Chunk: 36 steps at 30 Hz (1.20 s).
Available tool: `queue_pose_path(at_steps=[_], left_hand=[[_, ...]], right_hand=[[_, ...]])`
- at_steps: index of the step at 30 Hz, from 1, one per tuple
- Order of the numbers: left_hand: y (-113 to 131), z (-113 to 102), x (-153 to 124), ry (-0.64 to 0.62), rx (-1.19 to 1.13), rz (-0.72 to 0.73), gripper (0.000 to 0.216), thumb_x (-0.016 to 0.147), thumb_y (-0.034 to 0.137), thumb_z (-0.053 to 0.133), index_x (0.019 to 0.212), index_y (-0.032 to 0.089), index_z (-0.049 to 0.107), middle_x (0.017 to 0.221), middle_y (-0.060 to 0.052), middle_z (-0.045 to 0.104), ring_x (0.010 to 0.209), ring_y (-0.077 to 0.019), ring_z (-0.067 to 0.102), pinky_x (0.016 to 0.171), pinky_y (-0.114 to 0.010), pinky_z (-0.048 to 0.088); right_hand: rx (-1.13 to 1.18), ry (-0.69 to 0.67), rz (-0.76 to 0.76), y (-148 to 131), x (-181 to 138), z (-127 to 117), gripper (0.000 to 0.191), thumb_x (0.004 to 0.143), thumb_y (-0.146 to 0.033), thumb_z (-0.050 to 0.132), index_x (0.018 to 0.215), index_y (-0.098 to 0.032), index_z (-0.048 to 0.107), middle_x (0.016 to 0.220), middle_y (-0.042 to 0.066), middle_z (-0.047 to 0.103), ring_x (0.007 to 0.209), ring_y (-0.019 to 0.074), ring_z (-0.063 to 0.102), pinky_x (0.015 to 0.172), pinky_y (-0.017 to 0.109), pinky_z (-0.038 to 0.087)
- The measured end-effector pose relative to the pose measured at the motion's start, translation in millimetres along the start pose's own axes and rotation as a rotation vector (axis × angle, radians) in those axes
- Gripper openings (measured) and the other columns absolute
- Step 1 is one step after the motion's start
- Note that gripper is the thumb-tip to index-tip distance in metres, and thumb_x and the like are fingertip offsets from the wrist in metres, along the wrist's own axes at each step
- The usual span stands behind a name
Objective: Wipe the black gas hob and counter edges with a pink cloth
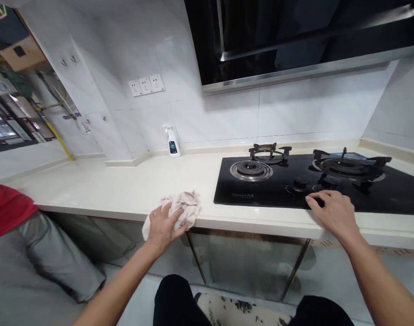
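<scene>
My left hand [162,226] presses a crumpled pale pink cloth [183,209] onto the front edge of the cream countertop [101,190]. My right hand [330,213] holds nothing, and its fingertips rest on the front edge of a black glass gas hob [254,195]. Those fingers lie just in front of a black control knob [300,184]. The hob carries a left burner [250,170] and a right burner [345,165], each under a dark metal trivet.
A white spray bottle [172,141] stands against the tiled wall, below a triple wall socket [146,84]. A black range hood [295,40] hangs above the hob. At far left stands a person in a red top and grey trousers [10,208]. Glass-fronted cabinets [245,265] sit below the counter.
</scene>
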<state>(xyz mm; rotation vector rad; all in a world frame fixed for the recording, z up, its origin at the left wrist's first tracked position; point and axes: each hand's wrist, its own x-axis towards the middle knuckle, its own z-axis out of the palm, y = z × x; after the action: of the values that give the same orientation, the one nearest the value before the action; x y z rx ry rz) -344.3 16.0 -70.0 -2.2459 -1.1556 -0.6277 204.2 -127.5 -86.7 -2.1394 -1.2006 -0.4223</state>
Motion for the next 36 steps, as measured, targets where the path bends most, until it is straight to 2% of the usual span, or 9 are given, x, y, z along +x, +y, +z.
queue_pose_path(at_steps=[11,14,16,19,22,26,30,33,36], left_hand=[[231.9,15.0,25.1,0.314,-0.163,0.118,0.060,0.075,0.043,0.086,0.131,0.038,0.066,0.147,-0.012,0.052,0.135,-0.0429,0.045,0.110,-0.065,0.032],[269.5,15.9,30.5,0.309,-0.255,0.176,0.070,0.076,0.048,0.084,0.141,0.040,0.059,0.152,-0.012,0.050,0.136,-0.0439,0.045,0.111,-0.066,0.030],[278.7,11.0,31.8,0.263,-0.376,0.215,0.081,0.077,0.055,0.081,0.149,0.037,0.051,0.156,-0.015,0.047,0.139,-0.0468,0.043,0.111,-0.069,0.030],[270.2,-3.4,29.7,0.216,-0.671,0.230,0.092,0.080,0.046,0.076,0.159,0.030,0.033,0.159,-0.019,0.043,0.145,-0.0469,0.038,0.113,-0.072,0.029],[240.2,-18.8,27.0,0.204,-1.044,0.206,0.089,0.086,0.027,0.065,0.161,0.029,0.017,0.162,-0.020,0.038,0.149,-0.0379,0.039,0.118,-0.065,0.035],[178.9,-28.6,32.7,0.103,-1.383,-0.075,0.053,0.099,0.027,0.048,0.150,0.027,0.037,0.149,-0.016,0.050,0.133,-0.0264,0.058,0.107,-0.046,0.053],[119.2,-24.2,58.9,0.142,-1.142,-0.302,0.032,0.101,0.038,0.047,0.126,0.022,0.059,0.129,-0.012,0.065,0.121,-0.0261,0.063,0.106,-0.046,0.052],[94.9,-10.2,86.7,0.199,-0.922,-0.191,0.031,0.098,0.041,0.049,0.112,0.020,0.066,0.116,-0.011,0.069,0.116,-0.0274,0.064,0.108,-0.047,0.049],[84.9,8.8,106.5,0.149,-0.754,-0.105,0.035,0.095,0.044,0.047,0.102,0.020,0.071,0.111,-0.013,0.072,0.113,-0.0298,0.065,0.107,-0.048,0.048]], right_hand=[[0.035,0.076,-0.068,1.0,-1.8,2.3,0.059,0.093,-0.065,0.038,0.096,-0.022,0.079,0.112,0.016,0.067,0.104,0.0364,0.056,0.094,0.054,0.046],[0.124,0.193,-0.094,-4.7,-3.8,-8.3,0.054,0.094,-0.062,0.041,0.092,-0.021,0.075,0.111,0.016,0.068,0.108,0.0362,0.058,0.097,0.054,0.044],[0.216,0.288,-0.155,-19.8,-13.7,-21.5,0.046,0.096,-0.057,0.043,0.094,-0.021,0.072,0.110,0.015,0.068,0.109,0.0347,0.060,0.100,0.054,0.043],[0.337,0.269,-0.337,-60.0,-47.6,-35.7,0.033,0.100,-0.047,0.048,0.109,-0.023,0.068,0.115,0.014,0.066,0.115,0.0323,0.059,0.103,0.052,0.043],[0.397,0.159,-0.502,-110.0,-90.4,-25.5,0.032,0.100,-0.041,0.050,0.126,-0.027,0.064,0.126,0.013,0.062,0.120,0.0329,0.057,0.103,0.054,0.043],[0.284,0.106,-0.582,-170.0,-126.3,14.5,0.055,0.089,-0.044,0.069,0.142,-0.036,0.057,0.147,0.014,0.052,0.129,0.0436,0.047,0.105,0.070,0.035],[0.183,0.165,-0.551,-209.2,-126.0,40.9,0.077,0.069,-0.045,0.090,0.138,-0.032,0.059,0.150,0.016,0.052,0.129,0.0494,0.042,0.105,0.079,0.026],[0.172,0.164,-0.614,-214.0,-113.4,43.4,0.070,0.070,-0.050,0.090,0.131,-0.030,0.062,0.143,0.015,0.060,0.128,0.0456,0.046,0.103,0.072,0.034],[0.164,0.151,-0.750,-196.4,-101.3,40.2,0.064,0.075,-0.055,0.087,0.128,-0.028,0.064,0.136,0.011,0.065,0.124,0.0392,0.053,0.098,0.058,0.044]])
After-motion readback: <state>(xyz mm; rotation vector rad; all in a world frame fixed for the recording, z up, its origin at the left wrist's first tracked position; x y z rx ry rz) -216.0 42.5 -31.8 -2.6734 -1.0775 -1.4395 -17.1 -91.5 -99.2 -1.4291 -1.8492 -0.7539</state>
